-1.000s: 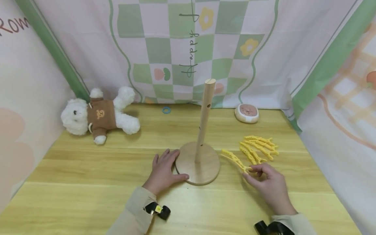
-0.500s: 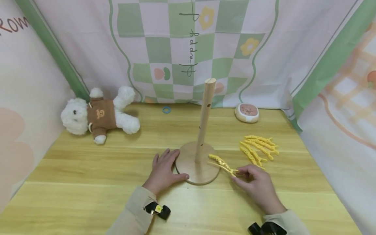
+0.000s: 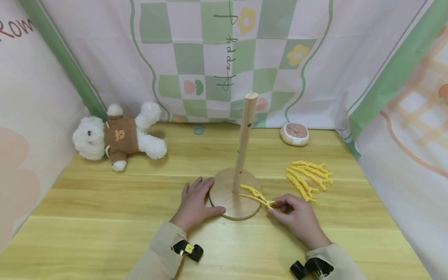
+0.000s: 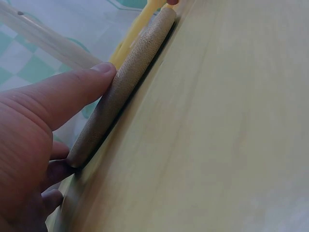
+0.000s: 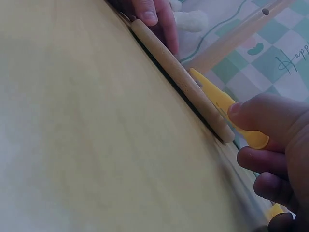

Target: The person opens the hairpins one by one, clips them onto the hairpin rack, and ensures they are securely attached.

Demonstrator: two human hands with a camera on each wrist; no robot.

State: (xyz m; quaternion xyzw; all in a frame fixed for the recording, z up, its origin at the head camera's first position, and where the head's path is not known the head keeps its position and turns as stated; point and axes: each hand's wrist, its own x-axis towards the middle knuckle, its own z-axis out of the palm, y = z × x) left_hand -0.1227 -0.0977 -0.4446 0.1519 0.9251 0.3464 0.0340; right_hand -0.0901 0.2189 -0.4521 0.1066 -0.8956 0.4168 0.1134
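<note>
A wooden stand has a round base (image 3: 224, 206) and an upright post (image 3: 246, 134) with small dark holes. My left hand (image 3: 196, 206) holds the base's left rim, its thumb on the near side and fingers spread along the far side; the left wrist view shows the thumb (image 4: 79, 92) against the rim. My right hand (image 3: 299, 217) pinches the tail end of a yellow alligator hair clip (image 3: 255, 194) between thumb and fingers. The clip's two arms are parted, their tips over the base close to the post's foot; whether they touch it, I cannot tell.
Several more yellow hair clips (image 3: 309, 177) lie fanned out on the table at the right. Farther back are a white and pink rounded device (image 3: 294, 134), a small blue ring (image 3: 198, 130) and a white plush toy (image 3: 120, 136) in a brown shirt. Printed curtains surround the table.
From near the other clips, my right hand has moved left with the hair clip, bringing its parted tips over the base to the post's foot. My left hand has stayed put.
</note>
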